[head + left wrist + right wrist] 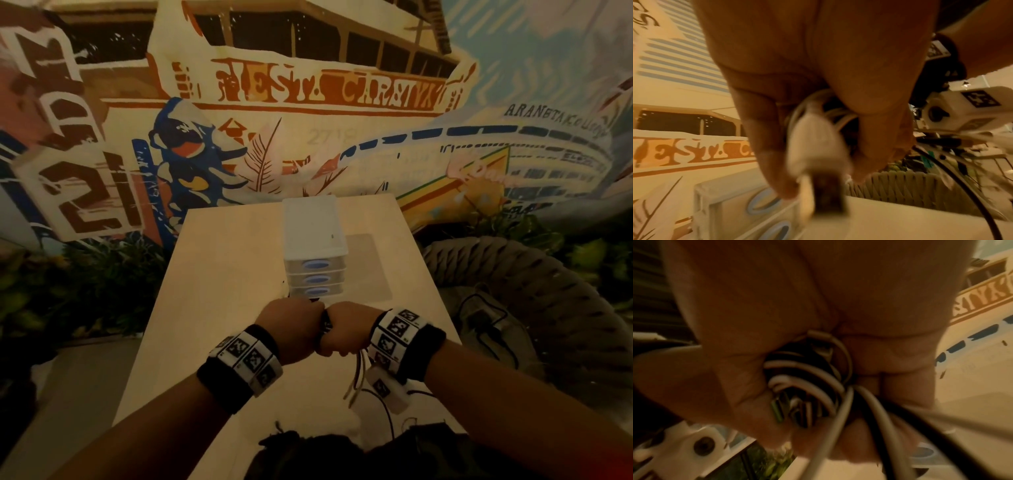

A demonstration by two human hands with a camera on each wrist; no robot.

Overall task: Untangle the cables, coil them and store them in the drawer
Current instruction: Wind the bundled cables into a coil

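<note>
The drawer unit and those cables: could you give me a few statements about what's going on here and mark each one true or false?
1. Both hands grip the bunch of cables: left hand, right hand, cables. True.
2. The bunch holds only black cables. False: white and black ones are mixed together.
3. All three drawers of the white drawer unit are closed. True.
4. The drawer unit stands on the floor. False: it stands on the light wooden table.
5. A white plug sticks out of the left hand's grip. True.
6. The cables are already stored in a drawer. False: they are in the hands, some strands hanging down.
</note>
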